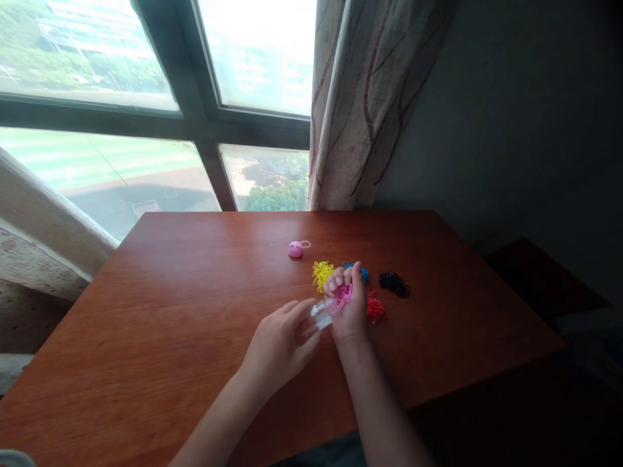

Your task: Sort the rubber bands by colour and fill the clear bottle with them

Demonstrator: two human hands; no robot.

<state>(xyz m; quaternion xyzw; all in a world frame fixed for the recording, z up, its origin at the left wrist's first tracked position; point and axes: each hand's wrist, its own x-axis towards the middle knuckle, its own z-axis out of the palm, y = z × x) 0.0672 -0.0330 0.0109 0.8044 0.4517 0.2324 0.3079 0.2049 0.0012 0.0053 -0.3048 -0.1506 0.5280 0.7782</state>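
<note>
My left hand (280,344) grips a small clear plastic container (321,312) just above the wooden table (195,311). My right hand (348,301) is closed on a bunch of pink rubber bands (342,295), held at the container's mouth. Small heaps of rubber bands lie just beyond my hands: yellow (322,272), blue (363,271), red (374,307) and black (394,283). A pink lid with a loop (296,249) lies farther back on the table.
A window (146,97) and a patterned curtain (365,97) stand behind the table. A dark wall is at the right, with a low dark surface (540,279) beside the table's right edge.
</note>
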